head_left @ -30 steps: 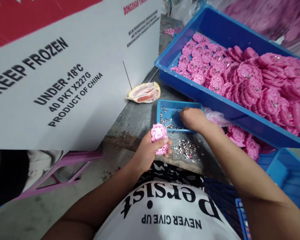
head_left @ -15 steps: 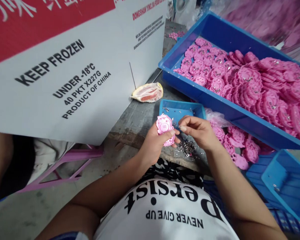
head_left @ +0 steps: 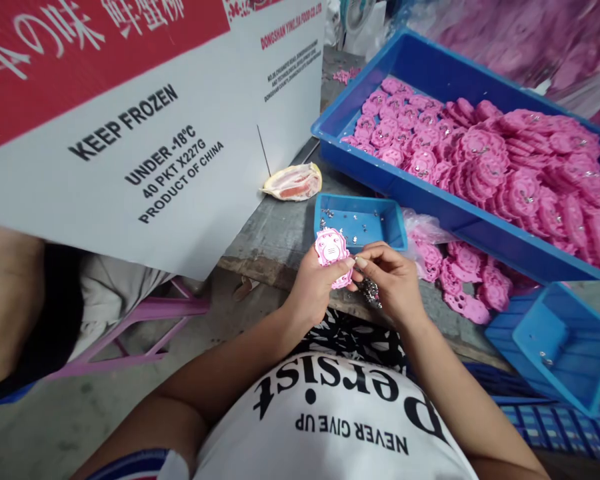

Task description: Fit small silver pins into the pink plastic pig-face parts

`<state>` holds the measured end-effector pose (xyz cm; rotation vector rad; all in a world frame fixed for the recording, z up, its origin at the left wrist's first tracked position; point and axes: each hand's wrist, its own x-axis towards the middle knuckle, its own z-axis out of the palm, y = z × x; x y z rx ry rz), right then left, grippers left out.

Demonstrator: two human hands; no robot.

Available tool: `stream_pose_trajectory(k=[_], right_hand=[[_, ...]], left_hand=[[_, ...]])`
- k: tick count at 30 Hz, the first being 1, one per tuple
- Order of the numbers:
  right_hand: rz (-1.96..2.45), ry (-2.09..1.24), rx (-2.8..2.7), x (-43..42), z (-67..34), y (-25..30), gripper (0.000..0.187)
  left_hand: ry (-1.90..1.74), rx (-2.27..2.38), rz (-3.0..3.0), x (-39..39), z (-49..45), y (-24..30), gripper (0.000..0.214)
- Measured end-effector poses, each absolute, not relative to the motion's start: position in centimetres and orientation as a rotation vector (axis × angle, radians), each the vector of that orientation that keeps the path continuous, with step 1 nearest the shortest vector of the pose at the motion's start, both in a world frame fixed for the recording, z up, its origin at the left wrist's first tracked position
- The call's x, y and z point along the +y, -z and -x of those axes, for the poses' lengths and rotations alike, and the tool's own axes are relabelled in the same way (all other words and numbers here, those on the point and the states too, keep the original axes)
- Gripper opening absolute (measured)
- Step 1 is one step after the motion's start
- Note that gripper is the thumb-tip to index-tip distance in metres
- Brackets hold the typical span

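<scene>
My left hand (head_left: 313, 283) is closed round a pink plastic piece (head_left: 332, 248) with a scalloped edge, its thumb pressed on the lower part. At that piece's right edge, my right hand (head_left: 391, 277) pinches with thumb and forefinger; whatever sits between the fingertips is too small to name. Beneath the hands a pile of small shiny metal parts (head_left: 370, 293) lies on the table edge, partly covered by my right hand. Just behind, a small blue tray (head_left: 363, 230) has a few similar metal bits scattered inside.
A large blue bin (head_left: 410, 175) holds many pink pieces. More pink pieces (head_left: 467, 293) lie below it beside a plastic bag. A tilted blue tray (head_left: 555, 347) is at right. Fruit peel (head_left: 295, 182) rests near a big white carton (head_left: 180, 160). Someone's arm (head_left: 10, 293) shows at left.
My right hand has moved down and left, and its fingertips now meet the edge of the pink piece. My left hand keeps its hold. The view has shifted slightly.
</scene>
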<state>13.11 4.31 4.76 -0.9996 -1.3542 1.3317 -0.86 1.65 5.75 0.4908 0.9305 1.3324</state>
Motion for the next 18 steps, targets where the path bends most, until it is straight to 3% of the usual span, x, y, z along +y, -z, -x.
stream_pose_trajectory(k=[9, 18], right_hand=[[1.065, -1.017, -1.615, 3.1, -13.8, -5.4, 0.014], [1.156, -1.520, -1.472, 3.9, -15.0, -6.2, 0.045]], left_hand=[[-1.338, 1.016, -0.565, 1.1, 0.7, -5.5, 0.042], [-1.294, 1.196, -0.805, 0.5, 0.3, -5.5, 0.048]])
